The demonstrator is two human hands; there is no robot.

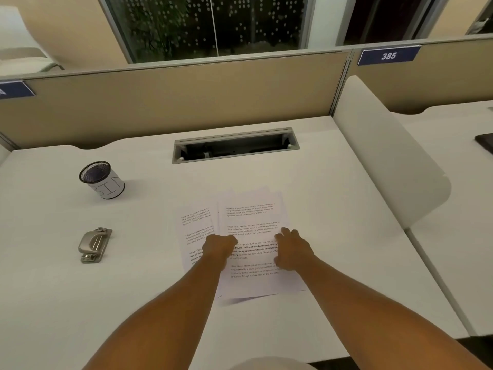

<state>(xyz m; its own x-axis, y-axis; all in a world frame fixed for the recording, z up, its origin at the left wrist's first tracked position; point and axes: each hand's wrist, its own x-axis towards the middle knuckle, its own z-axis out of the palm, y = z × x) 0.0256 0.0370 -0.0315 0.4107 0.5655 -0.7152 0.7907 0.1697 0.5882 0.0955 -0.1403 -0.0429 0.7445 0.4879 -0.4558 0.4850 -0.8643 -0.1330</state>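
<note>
1. A person is working at a white desk (333, 209), both bare forearms reaching forward to a loose stack of printed sheets (250, 217).
2. The sheets are lying in the middle of the desk, just in front of the person. They are fanning unevenly, and one page is sticking out to the left from under the upper ones.
3. The left hand (218, 247) is resting on the left edge of the upper sheets. Its fingers are curling under, knuckles up. Whether they are pinching a page cannot be told from this angle.
4. The right hand (292, 249) is lying on the right part of the stack, its fingers loosely spread and pressing on the paper without gripping it.
5. A metal hole punch (94, 245) is sitting well to the left of the sheets.
6. Farther back on that side, a black mesh cup (102, 180) with a white paper label is standing upright.
7. Beyond the sheets, an open cable slot (234, 146) is showing in the desktop, near a tan partition (173, 102).
8. A blue plate reading 385 (388, 56) is hanging on the neighbouring partition, to the right. A white side panel (386, 150) is closing off the desk on that side.
</note>
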